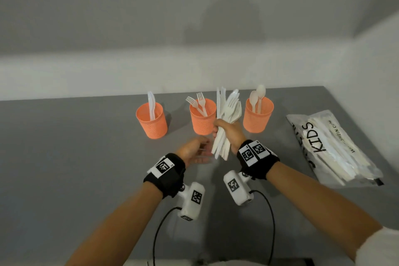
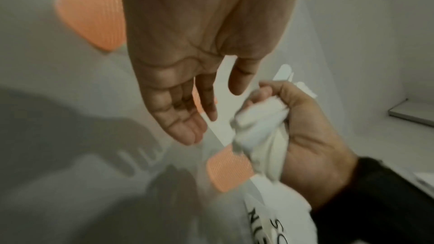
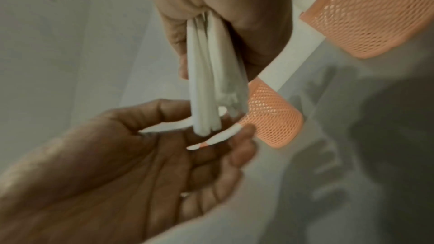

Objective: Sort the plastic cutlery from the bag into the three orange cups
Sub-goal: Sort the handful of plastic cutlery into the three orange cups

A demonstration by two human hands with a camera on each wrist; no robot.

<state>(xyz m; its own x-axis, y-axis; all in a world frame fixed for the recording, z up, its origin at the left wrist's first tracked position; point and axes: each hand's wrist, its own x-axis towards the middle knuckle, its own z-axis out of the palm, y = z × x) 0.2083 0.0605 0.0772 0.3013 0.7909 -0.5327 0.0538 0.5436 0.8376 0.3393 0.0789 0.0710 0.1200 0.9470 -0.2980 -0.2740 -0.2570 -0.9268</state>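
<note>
You see matt white plastic cutlery (image 1: 226, 119), three orange cups (image 1: 203, 120) of perforated mesh-textured plastic, a glossy, crinkled, translucent plastic bag (image 1: 332, 147), a smooth matt grey table (image 1: 75, 147), and black cloth wristbands (image 1: 170, 174).

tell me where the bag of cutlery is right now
In the head view the bag lies flat on the grey table at the right side, just right of the cup with spoons; neither hand touches it.
</note>
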